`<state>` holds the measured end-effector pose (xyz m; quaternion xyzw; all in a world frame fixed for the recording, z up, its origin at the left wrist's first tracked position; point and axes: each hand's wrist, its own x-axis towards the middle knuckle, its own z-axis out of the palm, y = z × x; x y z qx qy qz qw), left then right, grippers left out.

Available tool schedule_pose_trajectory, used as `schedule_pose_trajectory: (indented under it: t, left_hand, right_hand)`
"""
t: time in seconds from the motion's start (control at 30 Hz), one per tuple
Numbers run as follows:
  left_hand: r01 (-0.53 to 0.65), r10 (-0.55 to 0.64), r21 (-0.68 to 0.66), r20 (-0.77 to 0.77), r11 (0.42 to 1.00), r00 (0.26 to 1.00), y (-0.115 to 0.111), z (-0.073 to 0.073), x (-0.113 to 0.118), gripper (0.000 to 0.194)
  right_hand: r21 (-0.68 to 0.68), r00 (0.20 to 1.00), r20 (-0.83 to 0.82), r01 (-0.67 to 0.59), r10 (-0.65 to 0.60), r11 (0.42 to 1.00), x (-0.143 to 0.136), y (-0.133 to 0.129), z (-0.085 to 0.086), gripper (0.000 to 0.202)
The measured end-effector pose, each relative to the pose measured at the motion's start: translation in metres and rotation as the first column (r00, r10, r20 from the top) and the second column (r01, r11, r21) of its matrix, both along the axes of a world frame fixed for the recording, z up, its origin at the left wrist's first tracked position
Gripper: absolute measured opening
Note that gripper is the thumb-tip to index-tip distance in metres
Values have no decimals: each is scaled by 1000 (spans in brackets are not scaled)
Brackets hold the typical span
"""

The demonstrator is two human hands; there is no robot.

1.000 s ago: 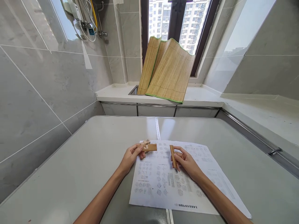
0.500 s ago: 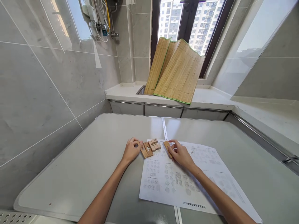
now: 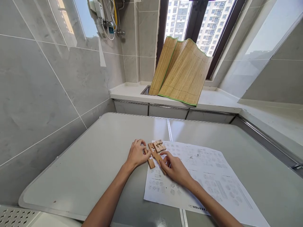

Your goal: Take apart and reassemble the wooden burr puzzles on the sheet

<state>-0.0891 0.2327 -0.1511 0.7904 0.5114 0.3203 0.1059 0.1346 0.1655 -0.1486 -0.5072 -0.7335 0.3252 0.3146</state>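
Notched wooden puzzle pieces lie together at the upper left corner of a printed sheet (image 3: 170, 192). My left hand (image 3: 137, 154) curls its thumb and fingers round the leftmost wooden puzzle piece (image 3: 151, 163), which rests tilted at the sheet's edge. In my right hand (image 3: 174, 167), a darker wooden puzzle piece (image 3: 158, 157) is pinched between thumb and fingers, close beside the left one. Another notched piece (image 3: 151, 146) shows just behind them. Paler interlocked blocks (image 3: 159, 146) sit beyond, touched by neither hand.
The pieces and sheet are on a pale folding table (image 3: 94, 164) with a seam down its middle. A bamboo mat (image 3: 184, 72) leans against the window on a white ledge (image 3: 130, 92). Tiled wall (image 3: 47, 104) borders the left side.
My right hand has moved left and slightly down, bringing its wooden piece against those by my left hand. The left-hand piece has shifted apart from its neighbour. The view has turned slightly left.
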Motion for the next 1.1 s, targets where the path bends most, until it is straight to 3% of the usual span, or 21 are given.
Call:
schedule_pose_trajectory:
  t: [0.17,0.27,0.5,0.83,0.97,1.1]
  left_hand:
    - [-65,76,82,-129,994,989,-1,-1,1,29]
    - [-127,145,109,-179,986,973,-1,-1,2,31]
    - [-243,267,124,-246,962,932,-1,1,6,34]
    - [-315,347,157,-257,936,902,1,-5,9,31]
    - [-327,358,158,-259,932,897,0,-5,10,32]
    - [-332,364,161,-263,930,893,0,-6,10,33]
  right_hand:
    - [-1,999,-32,-2,2,1000,-2,-6,-5,30]
    - [23,995,-41,-90,91,996,1,-9,-4,30]
    - [188,968,109,-244,227,951,5,-10,1,22]
    - [359,981,129,-183,145,915,1,0,-13,19]
    - [349,977,142,-201,161,915,6,1,-13,15]
    - [333,963,178,-254,204,908,18,3,-9,29]
